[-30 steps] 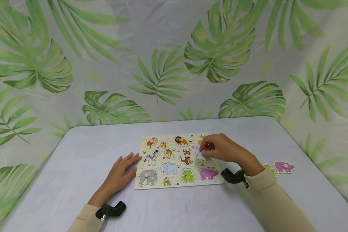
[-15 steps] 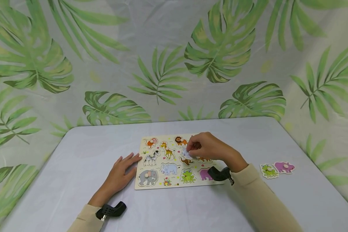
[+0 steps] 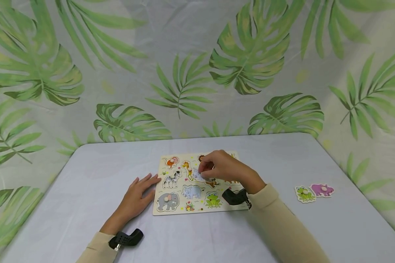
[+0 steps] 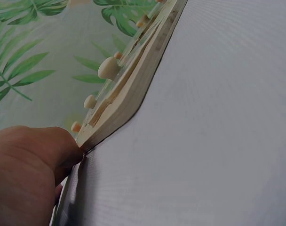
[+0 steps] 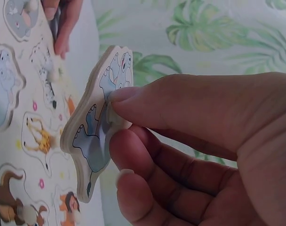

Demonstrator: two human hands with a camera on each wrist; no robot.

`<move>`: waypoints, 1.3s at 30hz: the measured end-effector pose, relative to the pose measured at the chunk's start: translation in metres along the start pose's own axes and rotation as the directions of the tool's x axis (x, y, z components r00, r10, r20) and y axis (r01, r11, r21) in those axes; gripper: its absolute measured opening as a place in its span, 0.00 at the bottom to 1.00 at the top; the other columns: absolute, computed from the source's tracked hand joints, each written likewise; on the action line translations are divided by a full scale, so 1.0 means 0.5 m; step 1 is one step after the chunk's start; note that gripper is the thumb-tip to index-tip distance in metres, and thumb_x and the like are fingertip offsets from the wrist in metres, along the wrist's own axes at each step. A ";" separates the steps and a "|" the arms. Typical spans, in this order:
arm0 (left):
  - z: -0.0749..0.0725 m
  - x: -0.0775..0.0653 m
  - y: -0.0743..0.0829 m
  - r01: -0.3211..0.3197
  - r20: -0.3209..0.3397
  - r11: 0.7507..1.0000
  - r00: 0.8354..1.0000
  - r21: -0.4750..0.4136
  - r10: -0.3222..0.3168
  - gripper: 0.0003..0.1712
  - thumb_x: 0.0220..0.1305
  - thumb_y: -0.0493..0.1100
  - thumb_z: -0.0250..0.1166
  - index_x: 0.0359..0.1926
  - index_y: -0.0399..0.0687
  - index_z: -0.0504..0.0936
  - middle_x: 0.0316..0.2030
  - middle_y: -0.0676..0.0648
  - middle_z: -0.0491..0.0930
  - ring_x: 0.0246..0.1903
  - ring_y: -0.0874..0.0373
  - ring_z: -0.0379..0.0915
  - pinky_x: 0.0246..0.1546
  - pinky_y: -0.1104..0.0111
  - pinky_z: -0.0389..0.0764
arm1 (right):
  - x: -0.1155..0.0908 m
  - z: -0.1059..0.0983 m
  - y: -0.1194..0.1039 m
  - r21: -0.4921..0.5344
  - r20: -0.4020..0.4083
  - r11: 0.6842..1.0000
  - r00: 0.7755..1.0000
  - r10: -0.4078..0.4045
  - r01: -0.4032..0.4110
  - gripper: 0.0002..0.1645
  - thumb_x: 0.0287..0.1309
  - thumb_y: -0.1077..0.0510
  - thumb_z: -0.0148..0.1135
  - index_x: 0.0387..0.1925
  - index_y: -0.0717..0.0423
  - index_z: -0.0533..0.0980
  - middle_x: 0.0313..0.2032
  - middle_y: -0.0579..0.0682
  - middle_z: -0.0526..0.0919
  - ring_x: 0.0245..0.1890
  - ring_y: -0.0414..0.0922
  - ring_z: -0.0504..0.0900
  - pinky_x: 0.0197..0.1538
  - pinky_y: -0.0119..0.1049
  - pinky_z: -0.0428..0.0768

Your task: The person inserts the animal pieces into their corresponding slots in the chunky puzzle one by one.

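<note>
My right hand pinches a light-blue rhino puzzle piece by its knob, above the middle of the wooden animal board. In the right wrist view the piece stands tilted on edge, its thumb-side face towards the palm, apart from the board. A light-blue rhino recess shows on the board, below and left of the held piece. My left hand rests on the table with extended fingers, its fingertips at the board's left edge. The left wrist view shows its thumb side against the board's side.
A frog piece and a purple hippo piece lie close together on the table, right of the board. Knobbed pieces sit in the board, among them an elephant and a zebra. A leaf-print cloth hangs behind the table.
My right hand has carried the rhino piece leftwards across the board, from its right side to the middle. The frog piece has come into full view. My left hand stays in place.
</note>
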State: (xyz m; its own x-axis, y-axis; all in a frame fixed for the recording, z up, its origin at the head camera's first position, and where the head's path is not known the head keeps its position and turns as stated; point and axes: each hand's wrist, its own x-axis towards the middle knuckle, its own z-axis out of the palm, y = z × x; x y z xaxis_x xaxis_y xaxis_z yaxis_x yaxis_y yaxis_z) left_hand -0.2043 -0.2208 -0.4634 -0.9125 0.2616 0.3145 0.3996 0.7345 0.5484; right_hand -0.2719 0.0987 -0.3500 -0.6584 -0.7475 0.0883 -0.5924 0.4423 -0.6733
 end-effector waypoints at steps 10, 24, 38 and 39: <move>0.002 0.001 -0.002 -0.004 0.000 1.000 1.000 -0.005 0.004 0.24 0.64 0.36 0.61 0.62 0.47 0.76 0.64 0.44 0.71 0.68 0.44 0.59 0.69 0.43 0.47 | 0.030 0.039 -0.006 -0.027 0.031 0.999 0.999 0.028 -0.027 0.02 0.57 0.61 0.66 0.31 0.55 0.83 0.29 0.39 0.81 0.29 0.37 0.79 0.35 0.31 0.80; 0.000 0.001 0.001 0.018 0.020 1.000 1.000 0.023 -0.019 0.24 0.65 0.37 0.60 0.62 0.47 0.75 0.65 0.45 0.70 0.68 0.44 0.58 0.70 0.45 0.46 | 0.037 0.080 0.003 -0.062 0.084 0.998 0.996 -0.004 0.009 0.02 0.55 0.64 0.67 0.28 0.56 0.82 0.27 0.40 0.81 0.27 0.35 0.78 0.33 0.28 0.79; 0.000 0.000 -0.001 0.010 0.027 1.000 1.000 0.005 -0.011 0.24 0.66 0.37 0.60 0.63 0.48 0.75 0.66 0.46 0.69 0.69 0.45 0.57 0.70 0.46 0.45 | 0.031 0.108 0.022 -0.109 0.081 0.993 0.995 0.049 -0.040 0.05 0.56 0.63 0.67 0.27 0.51 0.81 0.26 0.38 0.79 0.27 0.36 0.75 0.33 0.28 0.77; 0.000 0.000 -0.001 0.009 0.025 1.000 1.000 0.007 -0.009 0.24 0.66 0.37 0.60 0.63 0.48 0.75 0.65 0.46 0.69 0.69 0.45 0.57 0.70 0.46 0.46 | 0.031 0.111 0.022 -0.114 0.080 0.993 0.996 0.048 -0.038 0.05 0.56 0.63 0.66 0.28 0.51 0.81 0.26 0.38 0.79 0.27 0.35 0.75 0.33 0.28 0.77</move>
State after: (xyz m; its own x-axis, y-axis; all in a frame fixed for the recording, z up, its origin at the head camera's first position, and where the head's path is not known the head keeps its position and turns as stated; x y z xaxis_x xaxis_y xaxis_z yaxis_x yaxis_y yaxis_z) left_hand -0.2047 -0.2212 -0.4635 -0.9179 0.2705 0.2902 0.3910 0.7410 0.5459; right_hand -0.2630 0.0646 -0.3968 -0.6469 -0.7626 -0.0027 -0.6157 0.5244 -0.5881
